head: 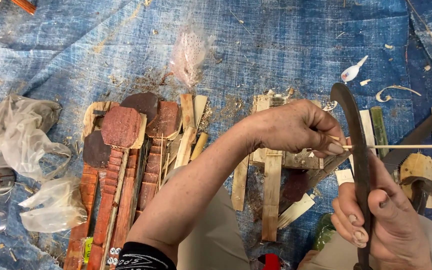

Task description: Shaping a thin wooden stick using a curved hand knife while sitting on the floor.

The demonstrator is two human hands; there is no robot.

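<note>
Left hand [296, 127] pinches thin stick [401, 146] against curved blade [358, 145]

We see a big blue tarp [286, 45] on the ground. Red-brown wooden paddles [121, 150] lie near its bottom left part, with pale wood strips [271, 195] in the middle. Crumpled clear plastic bags [16, 135] sit by the left edge. A saw [416, 137] lies by the right edge.
</note>
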